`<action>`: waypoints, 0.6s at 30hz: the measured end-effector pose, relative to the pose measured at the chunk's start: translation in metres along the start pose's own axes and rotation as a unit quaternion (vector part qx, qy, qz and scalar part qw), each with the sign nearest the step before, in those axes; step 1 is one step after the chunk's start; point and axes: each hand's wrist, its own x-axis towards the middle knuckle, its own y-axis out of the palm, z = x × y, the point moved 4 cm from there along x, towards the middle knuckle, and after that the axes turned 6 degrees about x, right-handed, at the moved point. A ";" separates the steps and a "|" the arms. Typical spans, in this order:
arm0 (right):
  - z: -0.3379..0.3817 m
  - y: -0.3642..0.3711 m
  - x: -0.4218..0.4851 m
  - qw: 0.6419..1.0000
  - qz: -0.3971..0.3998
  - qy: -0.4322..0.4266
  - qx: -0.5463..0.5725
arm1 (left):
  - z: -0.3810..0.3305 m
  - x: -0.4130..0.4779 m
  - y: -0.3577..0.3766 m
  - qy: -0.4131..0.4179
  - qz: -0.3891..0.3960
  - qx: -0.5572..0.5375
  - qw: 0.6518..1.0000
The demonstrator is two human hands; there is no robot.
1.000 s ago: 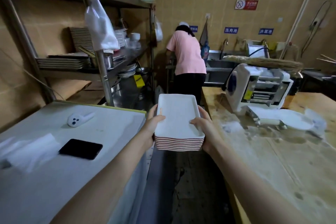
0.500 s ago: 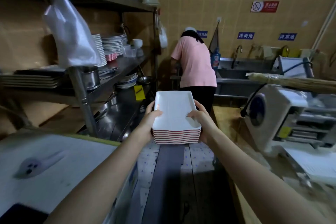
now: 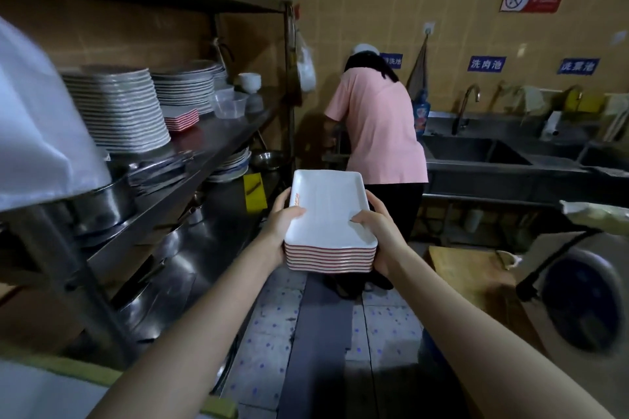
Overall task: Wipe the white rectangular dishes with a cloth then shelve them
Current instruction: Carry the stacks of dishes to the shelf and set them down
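A stack of several white rectangular dishes (image 3: 328,211) with red-striped edges hangs in the aisle in front of me. My left hand (image 3: 280,224) grips its left side, thumb over the top rim. My right hand (image 3: 383,235) grips the right side the same way. On the middle level of the steel shelf (image 3: 218,143) to my left lies a small stack of matching red-edged dishes (image 3: 180,117), between tall piles of round plates (image 3: 122,109). No cloth is in view.
A person in a pink shirt (image 3: 377,126) stands ahead at the steel sinks (image 3: 476,153), blocking the aisle's far end. A white machine (image 3: 585,299) and a wooden board (image 3: 476,272) sit on the right. Pots fill the lower shelf. A white plastic bag (image 3: 37,133) hangs at left.
I have walked forward along the aisle with the stack held in both hands. The white table has dropped out of view and the shelf with plates is now close on my left.
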 end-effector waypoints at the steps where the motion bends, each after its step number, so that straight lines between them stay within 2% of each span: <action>1: 0.000 -0.003 0.016 1.000 0.005 0.002 -0.004 | 0.003 0.014 0.001 -0.006 -0.002 0.000 1.000; 10: 0.018 -0.026 0.159 0.998 0.058 0.026 0.016 | -0.002 0.140 0.026 0.003 -0.054 -0.002 0.999; 13: 0.026 -0.015 0.204 0.994 0.104 0.036 0.005 | -0.016 0.170 0.023 0.021 -0.086 0.003 0.996; 18: 0.022 0.017 0.262 0.989 0.136 0.056 0.022 | -0.039 0.205 -0.001 0.040 -0.135 0.002 0.990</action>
